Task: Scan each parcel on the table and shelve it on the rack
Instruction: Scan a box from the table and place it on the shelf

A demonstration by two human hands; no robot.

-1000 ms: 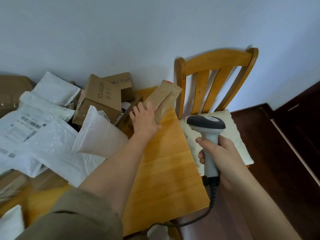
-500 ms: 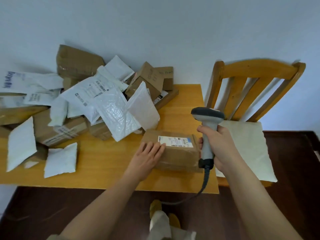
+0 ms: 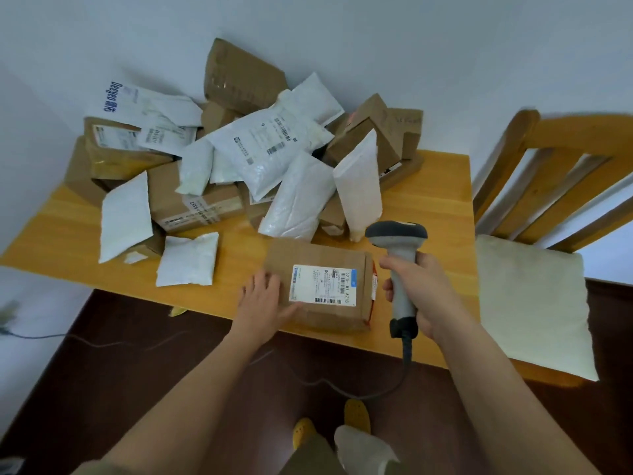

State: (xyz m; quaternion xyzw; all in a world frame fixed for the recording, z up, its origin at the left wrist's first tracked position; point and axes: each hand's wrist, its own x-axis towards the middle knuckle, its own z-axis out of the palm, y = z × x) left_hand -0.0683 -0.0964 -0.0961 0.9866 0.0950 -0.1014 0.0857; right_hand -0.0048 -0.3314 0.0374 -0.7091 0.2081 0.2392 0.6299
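On the desk (image 3: 442, 186), behind my parcel (image 3: 318, 262), lies a heap of boxes and mailers (image 3: 260, 149). At the parcel's left end my left hand (image 3: 263, 303) rests flat, fingers spread; right of it, my right hand (image 3: 419, 296) grips the scanner (image 3: 400, 258).

I see a matt brown cardboard box (image 3: 318, 286) with a smooth white paper label (image 3: 323, 285), glossy varnished wood table (image 3: 435, 197), crinkled white plastic mailers (image 3: 267, 145), matt grey plastic scanner (image 3: 400, 262), wooden chair (image 3: 548, 173) with pale cloth cushion (image 3: 534, 303).
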